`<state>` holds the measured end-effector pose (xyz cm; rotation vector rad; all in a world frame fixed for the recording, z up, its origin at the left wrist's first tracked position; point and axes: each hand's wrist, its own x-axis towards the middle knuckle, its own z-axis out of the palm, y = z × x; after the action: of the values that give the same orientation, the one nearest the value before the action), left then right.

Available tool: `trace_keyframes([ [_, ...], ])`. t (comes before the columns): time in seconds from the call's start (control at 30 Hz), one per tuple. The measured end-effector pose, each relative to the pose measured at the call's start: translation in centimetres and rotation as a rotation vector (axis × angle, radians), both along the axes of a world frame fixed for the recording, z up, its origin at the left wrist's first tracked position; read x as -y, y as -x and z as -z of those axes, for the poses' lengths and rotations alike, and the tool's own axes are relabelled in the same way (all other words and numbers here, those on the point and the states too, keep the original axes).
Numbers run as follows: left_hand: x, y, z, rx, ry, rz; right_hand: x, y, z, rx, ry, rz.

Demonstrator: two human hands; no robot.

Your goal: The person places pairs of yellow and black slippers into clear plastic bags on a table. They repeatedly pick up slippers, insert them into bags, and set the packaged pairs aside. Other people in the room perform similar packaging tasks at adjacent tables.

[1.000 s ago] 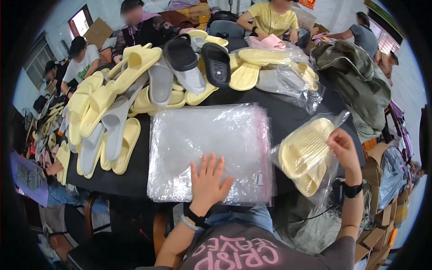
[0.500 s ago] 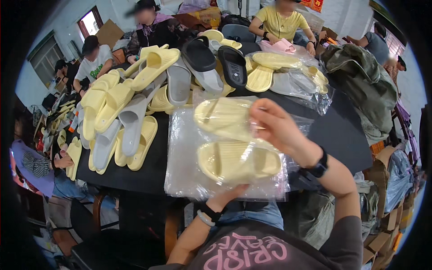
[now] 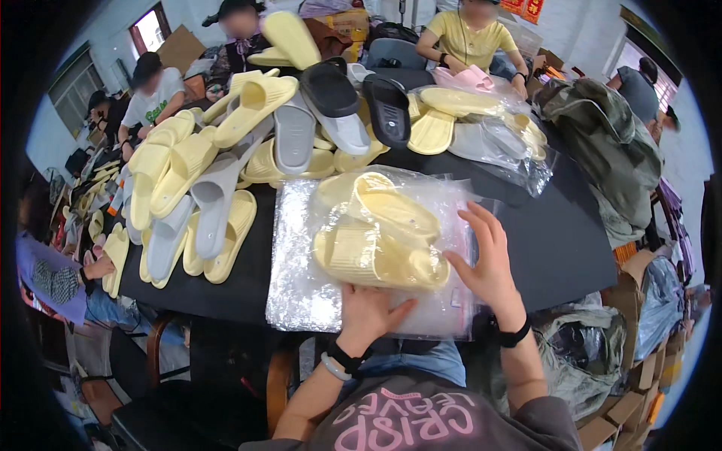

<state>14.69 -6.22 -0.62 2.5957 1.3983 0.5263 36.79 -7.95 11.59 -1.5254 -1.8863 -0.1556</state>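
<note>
Main item: pr. of pale-yellow, ribbed-strap slippers (image 3: pixel 376 255) inside a clear, glossy plastic bag (image 3: pixel 406 188). Pos.: on top of a flat stack of transparent plastic bags (image 3: pixel 289 263), at near edge of a black-topped table (image 3: pixel 556 244). Slippers lie side by side, straps toward L, heels toward R; far one slightly skewed.

L hand (image 3: pixel 372 316): at near edge of bagged pr., thumb spread to the R, fingertips partly hidden at slipper edge; cannot tell if it has hold of bag. Wrist carries black band + pale bangle.

R hand (image 3: pixel 487 259): wide open, thumb well apart from fingers, nothing gripped; located at R end of bagged pr., thumb tip next to near slipper's heel. Black wristband (image 3: pixel 514 331) fitted.

Surroundings: heap of loose yellow & grey slippers (image 3: pixel 214 188) on L side of table; black open-toe slide (image 3: pixel 387 111) beyond stack; bagged grey slippers (image 3: pixel 481 141) far R; dark-green crumpled sack (image 3: pixel 602 135) at R edge. Person in yellow T-shirt (image 3: pixel 475 37) opp. side, w/ pink slippers (image 3: pixel 474 77) nearby.
</note>
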Motion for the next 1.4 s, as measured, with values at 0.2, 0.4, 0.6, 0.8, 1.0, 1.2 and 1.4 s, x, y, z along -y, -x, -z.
trace_keyframes([
  [0.2, 0.4, 0.2, -1.0, 0.042, -0.009, -0.016, 4.7, -0.9, 6.5, -0.843, 0.308, -0.037],
  [0.4, 1.1, 2.7, -2.7, -0.126, 0.011, -0.041, 4.5, -2.0, 7.2, -0.733, 0.559, -0.063],
  [0.6, 0.4, 10.1, -3.0, -0.184, -0.193, -0.243, 4.9, -4.3, 10.3, -1.032, 0.677, -0.264],
  [0.8, -2.4, 15.3, -4.6, 0.732, 0.177, -0.447, 4.7, -5.6, 9.9, -0.969, 0.684, -0.508],
  [1.0, -4.6, 13.6, -4.7, 0.991, 0.235, -0.362, 4.7, -5.5, 10.1, -0.799, 0.626, -0.538],
  [1.2, -1.8, 12.8, -7.1, 1.247, 0.038, -0.340, 5.1, -5.7, 9.7, -0.901, 0.740, -0.495],
  [1.4, 2.0, 17.1, -3.2, 1.120, 0.302, -0.475, 4.5, -6.2, 8.8, -1.000, 0.759, -0.569],
])
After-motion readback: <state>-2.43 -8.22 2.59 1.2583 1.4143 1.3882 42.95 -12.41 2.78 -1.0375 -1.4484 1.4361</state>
